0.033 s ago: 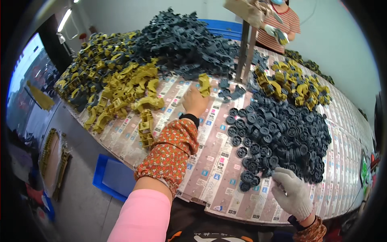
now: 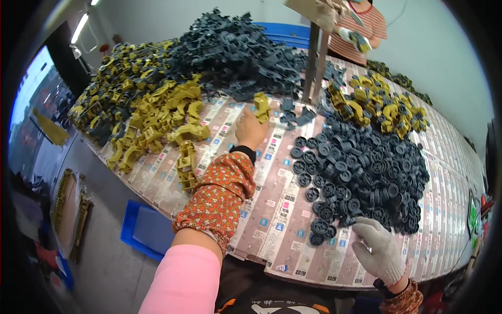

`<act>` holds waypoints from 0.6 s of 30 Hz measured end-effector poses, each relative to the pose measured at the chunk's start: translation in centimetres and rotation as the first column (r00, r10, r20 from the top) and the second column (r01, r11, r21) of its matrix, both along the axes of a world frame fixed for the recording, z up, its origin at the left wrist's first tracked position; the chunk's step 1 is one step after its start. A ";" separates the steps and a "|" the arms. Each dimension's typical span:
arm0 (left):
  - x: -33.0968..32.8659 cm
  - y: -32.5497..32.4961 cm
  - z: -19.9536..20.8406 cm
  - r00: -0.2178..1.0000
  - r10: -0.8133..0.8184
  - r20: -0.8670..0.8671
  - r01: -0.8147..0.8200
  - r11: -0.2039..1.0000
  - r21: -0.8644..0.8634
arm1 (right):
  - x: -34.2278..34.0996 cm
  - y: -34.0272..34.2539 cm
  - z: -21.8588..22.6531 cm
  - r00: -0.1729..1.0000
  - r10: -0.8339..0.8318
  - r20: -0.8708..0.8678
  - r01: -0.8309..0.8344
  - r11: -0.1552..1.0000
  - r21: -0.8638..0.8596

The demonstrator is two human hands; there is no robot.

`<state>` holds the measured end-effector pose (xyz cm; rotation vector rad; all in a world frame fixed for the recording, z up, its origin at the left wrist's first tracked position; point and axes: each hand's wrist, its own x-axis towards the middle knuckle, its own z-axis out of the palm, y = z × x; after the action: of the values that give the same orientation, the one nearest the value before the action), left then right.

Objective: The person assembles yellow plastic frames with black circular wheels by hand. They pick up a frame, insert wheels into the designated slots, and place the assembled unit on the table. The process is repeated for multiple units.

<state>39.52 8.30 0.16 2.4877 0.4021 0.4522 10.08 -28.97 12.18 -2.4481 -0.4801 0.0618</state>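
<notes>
My left hand (image 2: 251, 130) is bare, with its fingers closed round a yellow plastic part (image 2: 261, 107) above the middle of the table. The part stands up from the far side of the hand, and some of my fingertips are hidden. My right hand (image 2: 377, 250), in a pale knitted glove, lies palm down at the near edge of a heap of black toy wheels (image 2: 374, 172). Its thumb and fingers are apart, the fingertips against the nearest wheels. A few dark flat plastic pieces (image 2: 296, 115) lie just beyond my left hand.
Yellow parts (image 2: 157, 112) are heaped at the left, with a tall pile of dark pieces (image 2: 225, 52) behind. Yellow-and-black assemblies (image 2: 387, 107) lie far right. A metal post (image 2: 312, 65) rises at the back, near another person (image 2: 361, 31). A blue bin (image 2: 144, 230) stands below the table.
The view has shifted slightly. My right fingertips have come against the wheels at the heap's near edge; my left hand keeps its hold on the yellow part.
</notes>
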 end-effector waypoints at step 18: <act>-25.5 3.8 2.6 0.914 -0.385 -0.128 0.405 0.883 0.238 | 1.6 5.6 -5.1 0.973 0.090 0.212 -0.044 0.976 -0.212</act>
<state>14.04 12.12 2.73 2.7539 -0.1548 0.2514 11.65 -23.33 7.12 -2.6563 -0.6851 -0.1401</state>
